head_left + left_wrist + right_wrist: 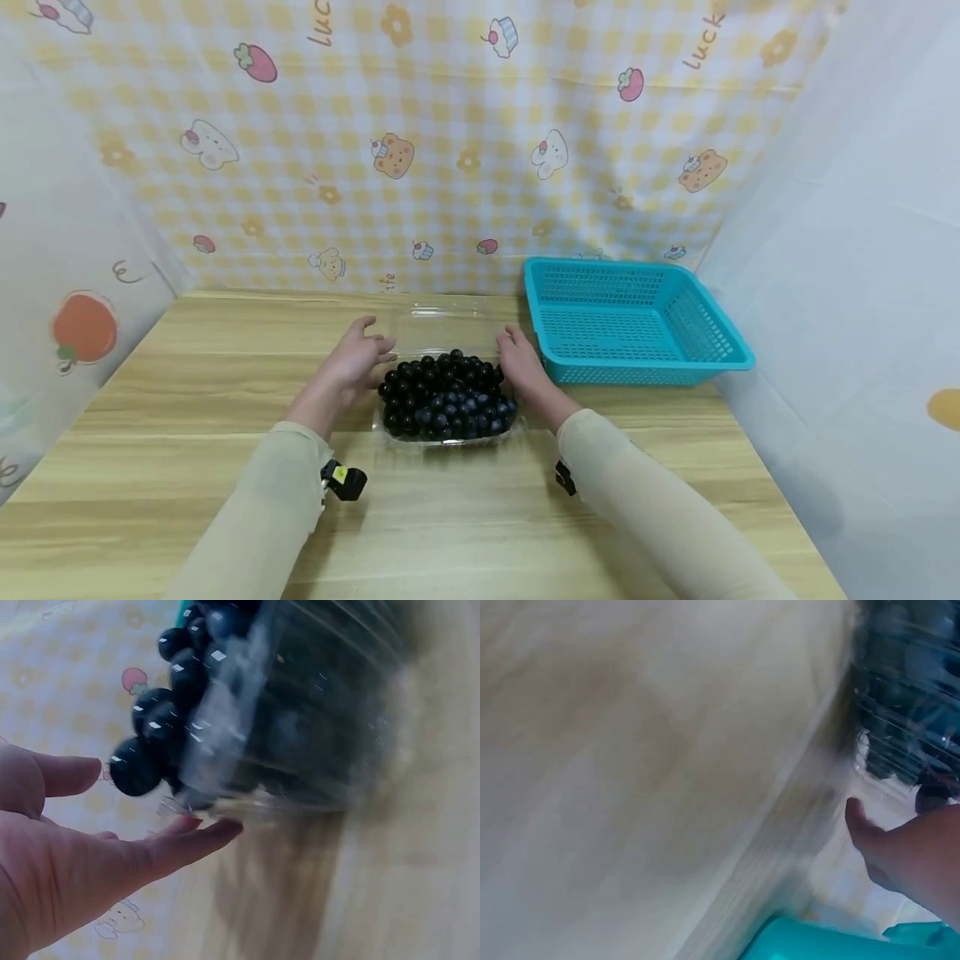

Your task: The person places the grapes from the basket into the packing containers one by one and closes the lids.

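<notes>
A clear plastic clamshell box [457, 442] stands on the table, heaped with dark grapes [427, 387]. Its transparent lid [442, 329] is folded back behind the fruit. At the box's left side is my left hand [352, 357], thumb and fingers spread apart. In the left wrist view, its fingertips [225, 829] are by the box's edge, and the thumb is close to a grape. My right hand [522, 362] lies along the right rear side of the box, fingers extended. Only its thumb side [907, 851] shows in the right wrist view; whether it touches the box cannot be told.
A turquoise plastic basket [645, 367] stands at the back right of the wooden table [225, 500], close to my right hand. Behind the table hangs a yellow checked curtain [450, 200]. A white sheet [847, 292] borders the right side.
</notes>
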The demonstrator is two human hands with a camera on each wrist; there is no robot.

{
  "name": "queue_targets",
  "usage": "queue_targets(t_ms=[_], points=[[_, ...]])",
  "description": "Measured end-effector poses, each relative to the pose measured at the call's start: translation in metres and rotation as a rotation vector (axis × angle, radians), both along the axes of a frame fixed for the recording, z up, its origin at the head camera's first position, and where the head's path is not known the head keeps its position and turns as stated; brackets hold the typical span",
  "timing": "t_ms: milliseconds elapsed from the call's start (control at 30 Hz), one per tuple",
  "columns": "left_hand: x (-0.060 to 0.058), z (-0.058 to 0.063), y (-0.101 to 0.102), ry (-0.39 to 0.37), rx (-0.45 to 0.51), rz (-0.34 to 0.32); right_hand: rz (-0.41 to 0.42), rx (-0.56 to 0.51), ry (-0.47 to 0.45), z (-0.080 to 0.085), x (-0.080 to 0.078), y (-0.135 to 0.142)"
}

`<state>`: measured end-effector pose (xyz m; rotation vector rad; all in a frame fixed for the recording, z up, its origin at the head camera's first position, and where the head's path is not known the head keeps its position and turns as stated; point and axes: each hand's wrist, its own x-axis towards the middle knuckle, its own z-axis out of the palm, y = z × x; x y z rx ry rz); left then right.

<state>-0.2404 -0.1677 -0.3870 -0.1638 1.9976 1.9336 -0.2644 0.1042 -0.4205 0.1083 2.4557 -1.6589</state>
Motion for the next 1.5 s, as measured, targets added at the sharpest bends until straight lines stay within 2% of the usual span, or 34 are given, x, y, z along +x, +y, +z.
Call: queue_targets(t_ms=[100, 267, 367, 500, 667, 833, 1000, 1133, 1333, 1433, 1500], points=[[-0.004, 0.006, 0.0, 0.017, 0.02, 0.023, -0.013, -0.032, 0.01, 0.004, 0.002, -0.004], [-0.004, 0.013, -0.003, 0.028, 0.074, 0.057, -0.049, -0.042, 0.091, 0.009, 0.006, -0.007], [-0.001, 0.014, -0.005, 0.038, 0.097, 0.071, -0.063, -0.022, 0.128, 0.014, 0.009, -0.005], [0.004, 0.014, -0.006, 0.07, 0.082, 0.075, -0.05, -0.011, 0.165, 0.023, 0.015, -0.001], [0.013, 0.016, -0.004, 0.148, 0.064, 0.076, -0.019, -0.106, 0.211, 0.029, 0.021, 0.003], [0.03, 0.019, 0.004, 0.18, 0.011, 0.063, -0.04, -0.315, 0.148, 0.039, 0.033, 0.005], [0.05, 0.016, 0.006, 0.166, -0.024, 0.051, -0.042, -0.385, 0.023, 0.046, 0.052, 0.006], [0.065, 0.014, 0.005, 0.161, 0.01, 0.059, -0.009, -0.366, 0.003, 0.045, 0.068, 0.006], [0.087, 0.006, 0.007, 0.151, -0.001, 0.075, -0.003, -0.226, 0.038, 0.034, 0.088, 0.002], [0.096, 0.001, 0.007, 0.144, -0.041, 0.058, -0.004, -0.152, 0.066, 0.027, 0.095, 0.001], [0.1, -0.002, 0.007, 0.155, -0.132, 0.038, 0.003, -0.113, 0.064, 0.022, 0.099, 0.001]])
